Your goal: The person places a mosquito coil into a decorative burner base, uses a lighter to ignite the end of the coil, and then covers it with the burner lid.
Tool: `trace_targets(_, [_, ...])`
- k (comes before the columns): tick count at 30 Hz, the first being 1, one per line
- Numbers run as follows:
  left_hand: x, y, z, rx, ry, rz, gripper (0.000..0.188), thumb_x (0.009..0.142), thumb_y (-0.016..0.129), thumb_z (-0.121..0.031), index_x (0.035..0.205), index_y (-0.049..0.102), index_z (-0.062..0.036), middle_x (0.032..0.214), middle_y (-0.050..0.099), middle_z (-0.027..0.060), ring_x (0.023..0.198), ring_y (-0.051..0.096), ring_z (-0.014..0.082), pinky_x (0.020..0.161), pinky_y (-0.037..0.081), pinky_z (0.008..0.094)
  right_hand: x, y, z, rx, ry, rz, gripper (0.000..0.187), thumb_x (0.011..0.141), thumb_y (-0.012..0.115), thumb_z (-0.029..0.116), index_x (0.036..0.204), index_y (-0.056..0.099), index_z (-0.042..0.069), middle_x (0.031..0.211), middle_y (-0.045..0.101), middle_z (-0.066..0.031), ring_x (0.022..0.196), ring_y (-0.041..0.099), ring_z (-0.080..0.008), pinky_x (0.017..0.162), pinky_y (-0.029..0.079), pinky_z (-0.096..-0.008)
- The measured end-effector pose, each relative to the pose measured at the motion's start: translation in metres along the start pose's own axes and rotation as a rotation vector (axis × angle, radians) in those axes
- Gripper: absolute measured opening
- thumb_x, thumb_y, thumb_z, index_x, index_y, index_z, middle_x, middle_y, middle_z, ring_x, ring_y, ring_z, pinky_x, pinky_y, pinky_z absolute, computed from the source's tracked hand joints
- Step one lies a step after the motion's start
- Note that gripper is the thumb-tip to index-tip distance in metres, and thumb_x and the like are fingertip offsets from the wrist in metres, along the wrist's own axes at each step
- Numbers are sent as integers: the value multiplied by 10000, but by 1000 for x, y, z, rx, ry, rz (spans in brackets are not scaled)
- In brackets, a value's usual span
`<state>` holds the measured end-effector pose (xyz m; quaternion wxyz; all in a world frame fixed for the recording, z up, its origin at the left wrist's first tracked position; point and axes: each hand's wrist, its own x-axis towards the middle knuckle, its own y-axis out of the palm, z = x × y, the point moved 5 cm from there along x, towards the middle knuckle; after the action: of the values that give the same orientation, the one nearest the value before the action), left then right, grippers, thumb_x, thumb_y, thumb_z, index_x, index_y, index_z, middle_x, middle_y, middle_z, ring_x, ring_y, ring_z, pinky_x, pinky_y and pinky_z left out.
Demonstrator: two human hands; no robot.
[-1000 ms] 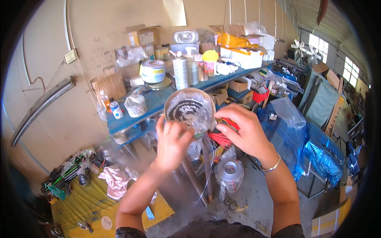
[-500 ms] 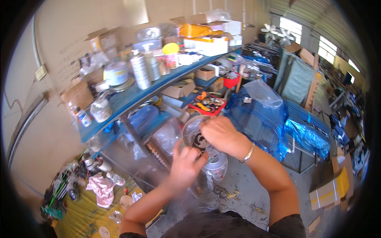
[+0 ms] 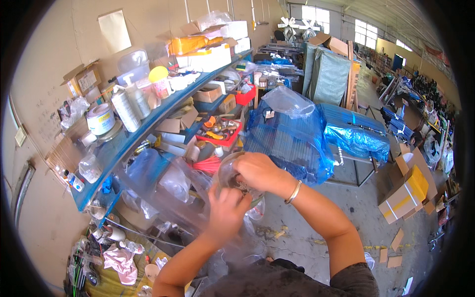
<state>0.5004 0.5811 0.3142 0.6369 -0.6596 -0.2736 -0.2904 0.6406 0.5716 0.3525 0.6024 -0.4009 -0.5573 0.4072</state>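
Note:
A round tub (image 3: 226,172) is held up in front of me between both hands. Clear plastic shows inside it, with dark, small contents partly hidden. My left hand (image 3: 226,212) is closed at its near left rim, with curled fingers. From the right, my right hand (image 3: 258,171) reaches over the rim, its fingers bent down into the tub. Whatever those fingertips pinch cannot be made out. A metal bangle (image 3: 294,192) circles my right wrist.
At the left, a blue shelf (image 3: 143,132) bears spray cans, a paint tin (image 3: 101,119) and boxes. A red tray (image 3: 228,134) of tools sits lower. Beyond are blue-wrapped stacks (image 3: 287,136); an open carton (image 3: 408,190) stands at the right.
The whole view has swung to the right, so the shelf sits further left. My right hand has dipped deeper into the tub; my left stays at its rim.

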Motion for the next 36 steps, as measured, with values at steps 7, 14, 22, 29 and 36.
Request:
trace_targets(7, [-8,7,0,-19,-8,-18,334,618,728,-125,945,662,-107,846,457,23,847,504,210,979,321,573,-19,-6,-3,-19,-23,97,112,717,681,141,804,672,71,784,616,-110,787,625,-319,641,504,-422])
trace_targets(14, [-13,2,0,-15,9,-28,251,685,660,-127,935,664,-101,845,466,20,852,512,203,991,311,586,-8,2,13,-4,-67,74,204,771,587,85,957,664,113,858,599,-94,879,617,-298,688,516,-393])
trace_targets(22, [-19,-7,11,26,-13,-39,324,619,741,-160,932,668,-118,836,457,17,852,504,204,995,314,594,8,11,24,-5,-172,-46,223,767,561,57,980,627,68,937,572,-122,930,589,-299,760,512,-380])
trace_targets(29, [-27,-10,19,30,-27,-42,350,593,761,-165,927,670,-118,846,461,20,855,504,209,988,317,596,22,16,31,-24,-251,-8,187,748,574,56,922,644,62,888,570,-123,892,607,-288,725,512,-374])
trace_targets(36, [-33,-14,24,53,-29,-40,333,597,759,-158,915,664,-125,838,464,15,840,505,200,986,321,589,31,12,44,5,-414,39,116,731,604,113,803,691,88,832,579,-108,823,639,-269,641,521,-376])
